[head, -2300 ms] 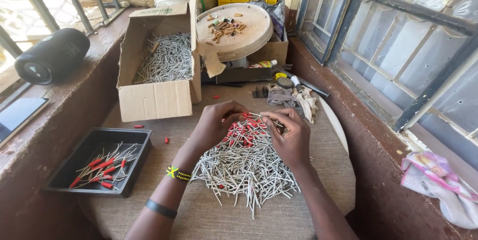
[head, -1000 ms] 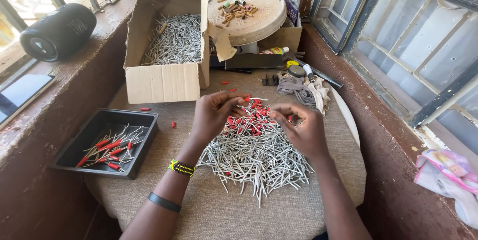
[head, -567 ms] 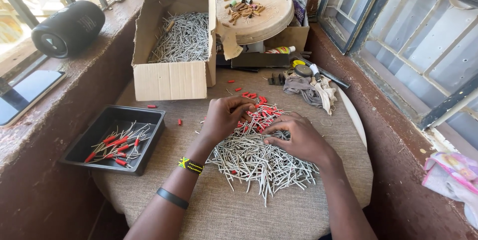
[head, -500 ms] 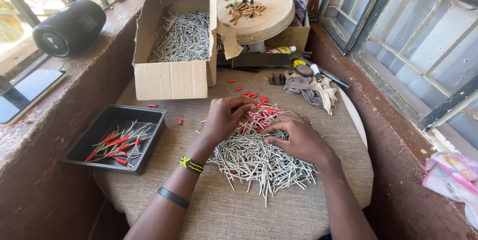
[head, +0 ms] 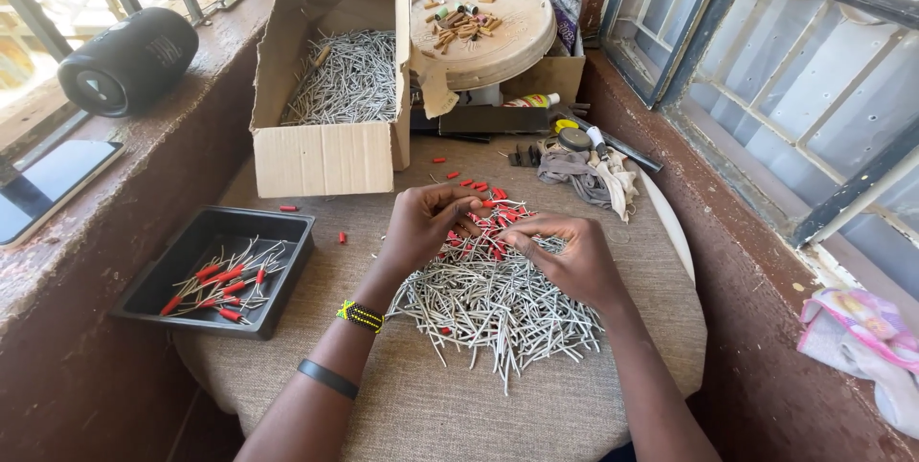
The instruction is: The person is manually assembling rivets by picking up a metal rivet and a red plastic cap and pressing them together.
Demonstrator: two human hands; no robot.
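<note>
A heap of thin grey metal pins [head: 498, 304] lies on the cloth-covered round table [head: 459, 414], with small red sleeves [head: 493, 218] scattered at its far edge. My left hand [head: 426, 223] hovers over the red sleeves, fingertips pinched on a small red piece. My right hand [head: 565, 251] rests on the heap beside it, fingers curled and pinching what looks like a pin. The two hands' fingertips nearly meet.
A black tray [head: 225, 270] at left holds pins fitted with red sleeves. A cardboard box [head: 330, 89] of pins stands behind. A round board [head: 488, 17] with brown pieces, rags and tools [head: 584, 170], a black speaker [head: 124, 60] and a phone [head: 48, 184] surround.
The view has tilted slightly. Both hands stayed over the heap, drawing closer together at the red sleeves; the right hand's fingers have curled toward the left hand's.
</note>
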